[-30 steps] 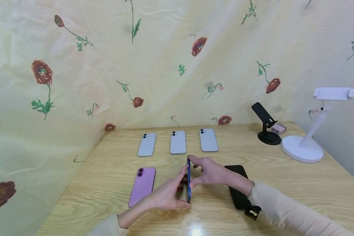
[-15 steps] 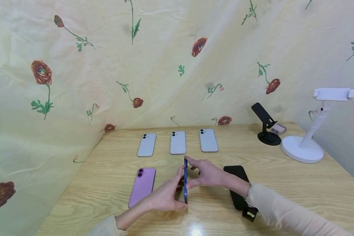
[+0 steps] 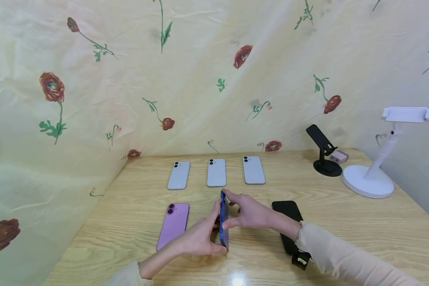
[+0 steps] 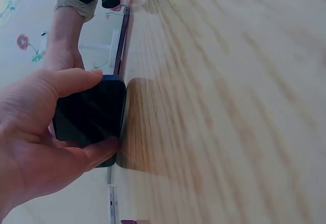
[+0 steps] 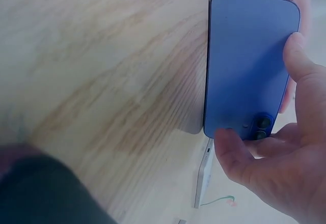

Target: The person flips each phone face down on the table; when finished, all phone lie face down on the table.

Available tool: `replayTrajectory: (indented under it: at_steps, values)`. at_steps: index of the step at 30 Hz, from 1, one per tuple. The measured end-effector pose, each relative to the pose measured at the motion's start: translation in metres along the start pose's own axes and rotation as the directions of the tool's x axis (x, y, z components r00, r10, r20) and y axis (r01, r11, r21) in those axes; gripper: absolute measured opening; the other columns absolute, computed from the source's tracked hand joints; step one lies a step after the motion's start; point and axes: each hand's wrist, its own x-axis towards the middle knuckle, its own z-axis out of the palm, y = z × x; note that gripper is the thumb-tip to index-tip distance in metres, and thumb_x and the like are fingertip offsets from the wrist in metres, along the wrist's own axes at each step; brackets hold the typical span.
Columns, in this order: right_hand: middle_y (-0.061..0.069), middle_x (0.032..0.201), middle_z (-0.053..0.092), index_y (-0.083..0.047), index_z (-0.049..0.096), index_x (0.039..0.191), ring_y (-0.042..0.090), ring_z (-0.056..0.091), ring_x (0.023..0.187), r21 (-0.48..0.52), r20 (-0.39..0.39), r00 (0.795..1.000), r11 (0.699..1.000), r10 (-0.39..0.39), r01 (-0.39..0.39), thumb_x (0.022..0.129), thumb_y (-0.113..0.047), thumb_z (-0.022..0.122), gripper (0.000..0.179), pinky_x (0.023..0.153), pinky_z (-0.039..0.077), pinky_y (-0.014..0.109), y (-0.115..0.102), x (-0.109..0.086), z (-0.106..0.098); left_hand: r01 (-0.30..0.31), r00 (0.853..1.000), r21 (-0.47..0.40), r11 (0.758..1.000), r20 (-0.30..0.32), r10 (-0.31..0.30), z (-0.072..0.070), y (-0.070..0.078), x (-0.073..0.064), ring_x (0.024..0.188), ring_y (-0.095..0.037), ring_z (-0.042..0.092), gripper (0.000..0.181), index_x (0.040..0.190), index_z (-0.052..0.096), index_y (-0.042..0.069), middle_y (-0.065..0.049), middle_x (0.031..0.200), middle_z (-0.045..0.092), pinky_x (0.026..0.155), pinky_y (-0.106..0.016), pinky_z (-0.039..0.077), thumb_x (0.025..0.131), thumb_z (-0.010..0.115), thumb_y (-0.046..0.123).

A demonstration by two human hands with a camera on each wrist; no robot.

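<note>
Between my two hands a blue smartphone (image 3: pixel 224 232) stands on its long edge at the middle of the table. My left hand (image 3: pixel 201 238) grips it from the left, thumb at the near end. In the left wrist view the black screen (image 4: pixel 91 109) faces that palm. My right hand (image 3: pixel 249 211) holds the far end and upper edge from the right. The right wrist view shows the blue back (image 5: pixel 249 61) with two camera lenses (image 5: pixel 262 128) near the right fingers. Left of my hands lies a purple phone (image 3: pixel 173 226), back up.
Three white phones (image 3: pixel 178 175) lie in a row farther back. A black phone (image 3: pixel 287 210) lies partly under my right forearm. At the back right stand a black phone stand (image 3: pixel 327 167), a pinkish charger block (image 3: pixel 339 156) and a white stand (image 3: pixel 368 180). A floral cloth hangs behind.
Both hands have shifted slightly left with the blue phone. The phone has turned and tilted a little, so its back now shows more in the head view.
</note>
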Motion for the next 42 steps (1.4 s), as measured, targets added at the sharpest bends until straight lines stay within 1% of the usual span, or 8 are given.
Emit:
replayTrajectory:
  at_steps: [9, 16, 20, 24, 28, 31, 36, 42]
  values:
    - [0.028, 0.124, 0.062, 0.006, 0.015, 0.157, 0.034, 0.065, 0.101, 0.059, 0.030, 1.000, 0.998, 0.010, -0.012, 0.087, -0.040, 0.078, 0.105, 0.069, 0.052, 0.027, 0.003, -0.002, 0.005, 0.008, 1.000, -0.053, 0.999, 0.004, -0.007, -0.001, -0.001, -0.003, 0.123, -0.020, 0.055, 0.119, 0.156, -0.013, -0.002, -0.026, 0.147, 0.044, 0.100, -0.026, 0.042, 0.084, 0.082, 0.011]
    - [0.019, 0.118, 0.066, 0.006, 0.014, 0.157, 0.023, 0.063, 0.086, 0.027, 0.024, 1.000, 0.999, 0.019, -0.020, 0.084, -0.038, 0.081, 0.108, 0.066, 0.049, 0.026, 0.011, -0.002, 0.011, 0.025, 1.000, -0.106, 0.994, 0.008, -0.024, -0.001, -0.003, -0.005, 0.127, -0.023, 0.052, 0.119, 0.156, -0.013, 0.000, -0.026, 0.148, 0.043, 0.100, -0.025, 0.042, 0.085, 0.081, 0.010]
    - [0.015, 0.115, 0.067, 0.008, 0.017, 0.155, 0.021, 0.062, 0.089, 0.023, 0.011, 1.000, 1.000, 0.007, -0.007, 0.084, -0.037, 0.082, 0.107, 0.067, 0.048, 0.026, 0.014, -0.001, 0.014, 0.034, 0.999, -0.114, 0.993, 0.001, -0.034, -0.001, -0.002, -0.005, 0.127, -0.024, 0.053, 0.119, 0.157, -0.013, 0.001, -0.026, 0.147, 0.044, 0.099, -0.025, 0.043, 0.084, 0.081, 0.008]
    - [0.016, 0.119, 0.067, 0.011, 0.022, 0.153, 0.020, 0.060, 0.091, 0.020, 0.004, 0.999, 0.999, -0.035, 0.035, 0.084, -0.035, 0.082, 0.102, 0.075, 0.046, 0.030, 0.014, 0.000, 0.014, 0.055, 0.998, -0.095, 0.994, -0.011, -0.057, -0.003, -0.001, -0.006, 0.120, -0.019, 0.058, 0.119, 0.157, -0.012, 0.000, -0.024, 0.140, 0.051, 0.095, -0.024, 0.046, 0.084, 0.082, 0.011]
    - [0.016, 0.135, 0.060, 0.008, 0.026, 0.153, 0.018, 0.057, 0.106, -0.009, 0.013, 0.999, 0.999, -0.048, 0.048, 0.085, -0.041, 0.080, 0.100, 0.091, 0.040, 0.038, 0.015, 0.000, 0.017, 0.070, 0.997, -0.056, 0.996, -0.019, -0.072, -0.002, -0.003, -0.008, 0.112, -0.014, 0.060, 0.119, 0.156, -0.010, -0.002, -0.023, 0.136, 0.055, 0.093, -0.026, 0.046, 0.084, 0.082, 0.015]
    - [0.014, 0.145, 0.052, 0.007, 0.028, 0.153, 0.018, 0.053, 0.117, -0.043, 0.021, 0.999, 0.998, -0.035, 0.036, 0.085, -0.043, 0.079, 0.100, 0.097, 0.036, 0.043, 0.015, -0.001, 0.019, 0.068, 0.997, -0.024, 0.997, -0.031, -0.069, -0.001, -0.004, -0.010, 0.113, -0.015, 0.059, 0.119, 0.156, -0.009, -0.004, -0.024, 0.138, 0.053, 0.097, -0.028, 0.044, 0.083, 0.083, 0.017]
    - [0.017, 0.150, 0.046, 0.010, 0.028, 0.152, 0.022, 0.052, 0.122, -0.081, 0.021, 0.999, 0.996, -0.030, 0.032, 0.084, -0.042, 0.081, 0.101, 0.098, 0.037, 0.044, 0.016, -0.001, 0.020, 0.069, 0.997, -0.013, 0.998, -0.045, -0.070, -0.001, -0.005, -0.012, 0.117, -0.019, 0.057, 0.120, 0.156, -0.009, -0.005, -0.027, 0.141, 0.049, 0.100, -0.030, 0.043, 0.082, 0.084, 0.017]
    - [0.023, 0.155, 0.034, 0.007, 0.028, 0.154, 0.035, 0.047, 0.120, -0.110, 0.034, 0.999, 0.994, 0.031, -0.027, 0.082, -0.040, 0.083, 0.102, 0.099, 0.041, 0.048, 0.013, 0.000, 0.020, 0.088, 0.994, -0.012, 0.996, -0.058, -0.088, -0.004, -0.005, -0.011, 0.111, -0.017, 0.060, 0.122, 0.156, -0.007, -0.006, -0.026, 0.135, 0.054, 0.094, -0.028, 0.046, 0.079, 0.086, 0.016]
